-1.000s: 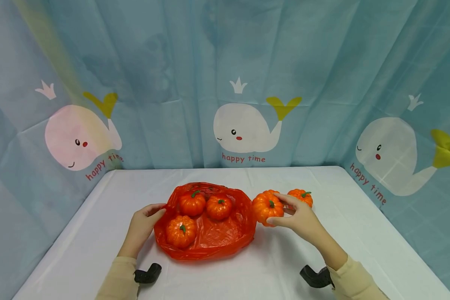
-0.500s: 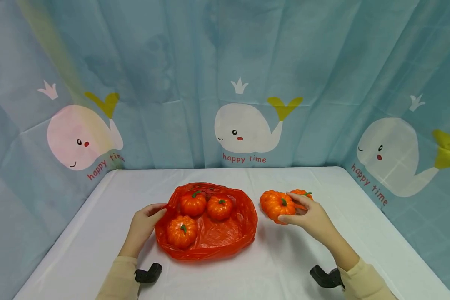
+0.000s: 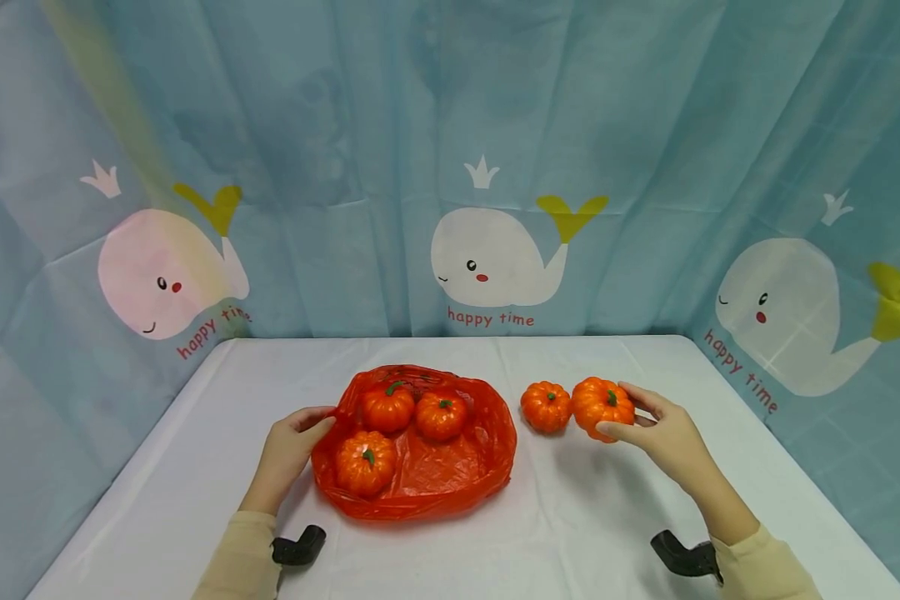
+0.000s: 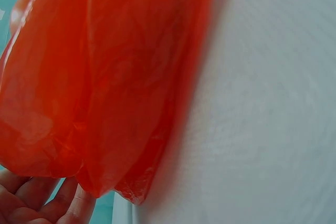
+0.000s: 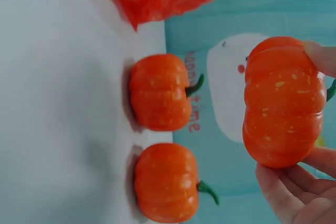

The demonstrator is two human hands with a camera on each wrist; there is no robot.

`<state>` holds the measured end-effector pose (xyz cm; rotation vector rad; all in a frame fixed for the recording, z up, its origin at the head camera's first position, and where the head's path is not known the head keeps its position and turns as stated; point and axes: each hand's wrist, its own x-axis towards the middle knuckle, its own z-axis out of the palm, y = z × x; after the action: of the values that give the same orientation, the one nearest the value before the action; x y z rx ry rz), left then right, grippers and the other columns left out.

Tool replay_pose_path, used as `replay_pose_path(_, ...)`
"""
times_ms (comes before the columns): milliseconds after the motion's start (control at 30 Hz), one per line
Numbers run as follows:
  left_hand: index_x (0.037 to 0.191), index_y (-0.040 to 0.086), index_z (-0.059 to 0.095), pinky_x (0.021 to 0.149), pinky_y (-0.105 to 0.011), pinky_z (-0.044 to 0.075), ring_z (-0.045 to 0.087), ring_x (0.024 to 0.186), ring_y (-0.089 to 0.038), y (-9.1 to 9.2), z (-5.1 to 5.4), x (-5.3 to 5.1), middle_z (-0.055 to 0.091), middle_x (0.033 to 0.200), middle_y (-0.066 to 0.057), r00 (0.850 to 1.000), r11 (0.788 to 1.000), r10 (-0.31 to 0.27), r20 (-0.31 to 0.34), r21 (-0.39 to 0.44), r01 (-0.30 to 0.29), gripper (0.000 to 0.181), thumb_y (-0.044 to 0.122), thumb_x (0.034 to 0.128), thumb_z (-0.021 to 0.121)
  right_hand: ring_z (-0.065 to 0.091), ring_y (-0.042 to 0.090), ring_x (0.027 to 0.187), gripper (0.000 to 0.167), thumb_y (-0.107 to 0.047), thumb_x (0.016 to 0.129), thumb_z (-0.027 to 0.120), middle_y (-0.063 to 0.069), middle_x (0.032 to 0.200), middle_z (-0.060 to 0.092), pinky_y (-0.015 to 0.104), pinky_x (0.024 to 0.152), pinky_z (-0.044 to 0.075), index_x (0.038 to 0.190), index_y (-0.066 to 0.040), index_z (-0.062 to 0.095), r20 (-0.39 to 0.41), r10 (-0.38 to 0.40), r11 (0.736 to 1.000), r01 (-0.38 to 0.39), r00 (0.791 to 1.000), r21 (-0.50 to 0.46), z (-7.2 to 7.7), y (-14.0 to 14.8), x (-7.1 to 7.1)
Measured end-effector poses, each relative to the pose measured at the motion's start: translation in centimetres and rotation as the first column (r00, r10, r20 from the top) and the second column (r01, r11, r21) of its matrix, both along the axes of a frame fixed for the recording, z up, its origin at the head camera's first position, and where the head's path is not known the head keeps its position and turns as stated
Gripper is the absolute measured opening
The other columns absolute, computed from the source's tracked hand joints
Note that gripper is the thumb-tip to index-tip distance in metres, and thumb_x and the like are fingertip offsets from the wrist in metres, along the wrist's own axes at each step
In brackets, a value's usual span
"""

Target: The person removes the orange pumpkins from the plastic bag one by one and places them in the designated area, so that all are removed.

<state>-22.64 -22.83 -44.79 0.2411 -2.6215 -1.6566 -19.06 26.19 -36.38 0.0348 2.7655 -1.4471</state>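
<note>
A red plastic bag (image 3: 438,500) lies spread wide on the table, with three small orange pumpkins inside, one of them a pumpkin (image 3: 365,463) at the front left. My left hand (image 3: 288,450) pinches the bag's left rim; in the left wrist view its fingers (image 4: 68,200) show below the red film. To the right of the bag, my right hand (image 3: 671,437) grips another orange pumpkin (image 3: 602,408) between thumb and fingers, held above the table. Two more pumpkins stand on the table in the right wrist view, an upper pumpkin (image 5: 160,93) and a lower pumpkin (image 5: 167,182).
A white cloth covers the table (image 3: 540,542). Behind it hangs a blue curtain (image 3: 330,250) printed with whales. One standing pumpkin (image 3: 546,407) sits just right of the bag; the held pumpkin hides the other one in the head view.
My right hand has moved right with its pumpkin, away from the bag's rim. One standing pumpkin has come into full sight, and the other has become covered. The left hand stays at the bag.
</note>
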Motion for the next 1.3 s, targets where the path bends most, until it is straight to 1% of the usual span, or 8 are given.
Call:
replay_pose_path(167, 0.132, 0.003, 0.061, 0.111, -0.048, 0.045, 0.054, 0.128, -0.031, 0.0, 0.1, 0.0, 0.062, 0.135, -0.019, 1.000, 1.000, -0.001, 0.001, 0.003, 0.001, 0.044, 0.034, 0.1006, 0.057, 0.051, 0.044, 0.134, 0.085, -0.042, 0.087, 0.074, 0.025, 0.158, 0.033, 0.042, 0.097, 0.056, 0.154, -0.007, 0.035, 0.005, -0.016, 0.999, 0.016, 1.000, 0.037, -0.1, 0.9, 0.1)
replay_pose_path(333, 0.133, 0.002, 0.060, 0.112, -0.048, 0.044, 0.053, 0.129, -0.032, 0.0, 0.1, 0.0, 0.061, 0.136, -0.020, 1.000, 1.000, -0.005, 0.005, -0.002, 0.005, 0.044, 0.032, 0.1009, 0.056, 0.051, 0.046, 0.132, 0.087, -0.045, 0.088, 0.073, 0.027, 0.156, 0.034, 0.047, 0.098, 0.054, 0.154, -0.005, 0.033, -0.001, -0.033, 0.997, 0.033, 0.999, 0.076, -0.2, 1.7, 0.2)
replay_pose_path(567, 0.133, 0.003, 0.061, 0.111, -0.048, 0.045, 0.053, 0.129, -0.032, 0.1, 0.0, 0.1, 0.061, 0.136, -0.019, 1.000, 1.000, -0.005, 0.001, 0.000, 0.005, 0.044, 0.032, 0.1007, 0.057, 0.050, 0.046, 0.132, 0.089, -0.049, 0.089, 0.070, 0.029, 0.154, 0.035, 0.046, 0.098, 0.054, 0.154, -0.002, 0.031, -0.004, -0.070, 0.992, 0.071, 0.998, 0.100, -0.1, 3.1, 0.2)
replay_pose_path(800, 0.133, 0.003, 0.061, 0.111, -0.048, 0.045, 0.053, 0.129, -0.031, 0.1, 0.0, 0.1, 0.061, 0.136, -0.019, 1.000, 1.000, -0.001, 0.007, 0.014, 0.001, 0.045, 0.035, 0.1005, 0.057, 0.049, 0.048, 0.132, 0.089, -0.049, 0.091, 0.068, 0.031, 0.154, 0.034, 0.055, 0.101, 0.050, 0.155, 0.000, 0.029, -0.004, -0.081, 0.988, 0.081, 0.997, 0.128, 0.2, 3.9, 0.1)
replay_pose_path(900, 0.133, 0.004, 0.061, 0.111, -0.047, 0.045, 0.053, 0.129, -0.031, 0.1, 0.1, 0.1, 0.061, 0.136, -0.019, 1.000, 1.000, -0.002, 0.005, 0.013, 0.002, 0.045, 0.035, 0.1005, 0.057, 0.047, 0.049, 0.133, 0.090, -0.049, 0.091, 0.068, 0.031, 0.155, 0.033, 0.057, 0.103, 0.048, 0.155, 0.000, 0.028, -0.001, -0.086, 0.988, 0.085, 0.996, 0.131, 0.2, 4.2, -0.1)
replay_pose_path(1133, 0.131, 0.004, 0.063, 0.108, -0.042, 0.048, 0.056, 0.126, -0.029, 0.1, 0.1, 0.1, 0.063, 0.133, -0.018, 1.000, 1.000, 0.003, -0.011, 0.007, -0.003, 0.042, 0.033, 0.1003, 0.058, 0.037, 0.049, 0.137, 0.092, -0.052, 0.091, 0.066, 0.032, 0.155, 0.032, 0.063, 0.107, 0.042, 0.155, 0.001, 0.027, 0.003, -0.123, 0.984, 0.122, 0.992, 0.129, -0.2, 5.3, -0.6)
replay_pose_path(1300, 0.132, 0.003, 0.062, 0.110, -0.046, 0.046, 0.054, 0.127, -0.030, 0.2, 0.1, 0.0, 0.062, 0.134, -0.019, 1.000, 1.000, 0.003, -0.001, 0.017, -0.003, 0.043, 0.033, 0.1004, 0.057, 0.032, 0.050, 0.138, 0.092, -0.051, 0.091, 0.066, 0.032, 0.155, 0.031, 0.067, 0.105, 0.039, 0.155, 0.001, 0.026, 0.014, -0.135, 0.985, 0.132, 0.991, 0.114, -0.3, 6.1, -0.9)
